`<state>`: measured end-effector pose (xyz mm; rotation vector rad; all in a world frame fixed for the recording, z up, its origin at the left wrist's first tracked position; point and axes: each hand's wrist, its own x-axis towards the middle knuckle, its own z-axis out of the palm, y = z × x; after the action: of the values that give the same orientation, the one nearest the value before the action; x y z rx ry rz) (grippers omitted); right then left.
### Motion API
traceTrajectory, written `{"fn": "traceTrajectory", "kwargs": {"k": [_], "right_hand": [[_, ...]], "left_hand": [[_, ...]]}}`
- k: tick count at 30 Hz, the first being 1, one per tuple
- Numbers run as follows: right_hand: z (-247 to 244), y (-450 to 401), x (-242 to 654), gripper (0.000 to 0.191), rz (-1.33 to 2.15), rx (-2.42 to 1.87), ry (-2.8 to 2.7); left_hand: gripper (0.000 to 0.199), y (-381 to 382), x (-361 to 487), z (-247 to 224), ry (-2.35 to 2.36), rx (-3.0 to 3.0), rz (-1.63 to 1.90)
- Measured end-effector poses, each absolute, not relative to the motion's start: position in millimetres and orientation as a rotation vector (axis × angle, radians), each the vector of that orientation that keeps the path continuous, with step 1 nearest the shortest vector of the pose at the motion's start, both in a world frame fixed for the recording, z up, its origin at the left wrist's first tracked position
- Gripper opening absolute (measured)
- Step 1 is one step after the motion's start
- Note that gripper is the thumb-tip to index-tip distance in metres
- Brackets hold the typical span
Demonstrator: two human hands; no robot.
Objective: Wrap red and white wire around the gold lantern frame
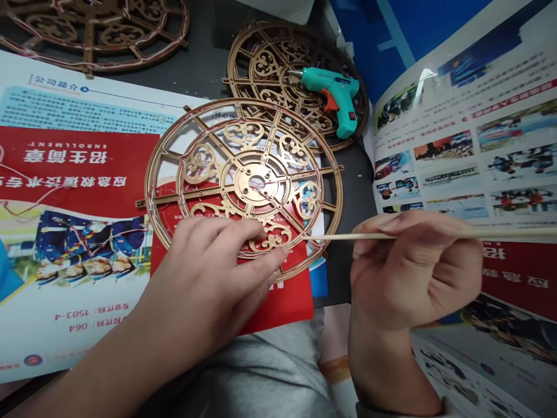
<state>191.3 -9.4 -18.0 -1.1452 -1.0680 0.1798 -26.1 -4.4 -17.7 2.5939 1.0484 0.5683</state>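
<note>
A round gold wheel frame (188, 200) with spokes and scroll ornaments lies in front of me on printed sheets. Thin red and white wires run along its rings. My left hand (213, 273) grips the frame's near side, its thumb and index finger around a scroll ornament close to the rim. In my right hand (413, 267), a thin pale wooden stick (335, 237) is pinched between thumb and fingers. The stick points left, and its tip meets the frame's near right part beside my left fingertips. My other left fingers are partly hidden under the hand.
A teal hot glue gun (333, 90) rests on more gold wheel frames (243, 43) at the back. Another wired wheel frame (89, 35) lies at the back left. Printed brochures (73, 157) cover the dark table, and an upright glossy sheet (456, 145) stands at right.
</note>
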Motion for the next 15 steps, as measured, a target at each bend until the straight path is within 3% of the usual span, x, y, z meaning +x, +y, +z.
{"fn": "traceTrajectory", "kwargs": {"k": [8,15], "right_hand": [[-21,-16,195,0.020,0.402,-0.897,-1.281],[-23,-21,195,0.016,0.516,-0.816,-1.398]], "left_hand": [[0.038,-7,-26,-16,1.122,2.474,0.732],[0.015,-8,-31,-16,1.037,2.507,0.844]]}}
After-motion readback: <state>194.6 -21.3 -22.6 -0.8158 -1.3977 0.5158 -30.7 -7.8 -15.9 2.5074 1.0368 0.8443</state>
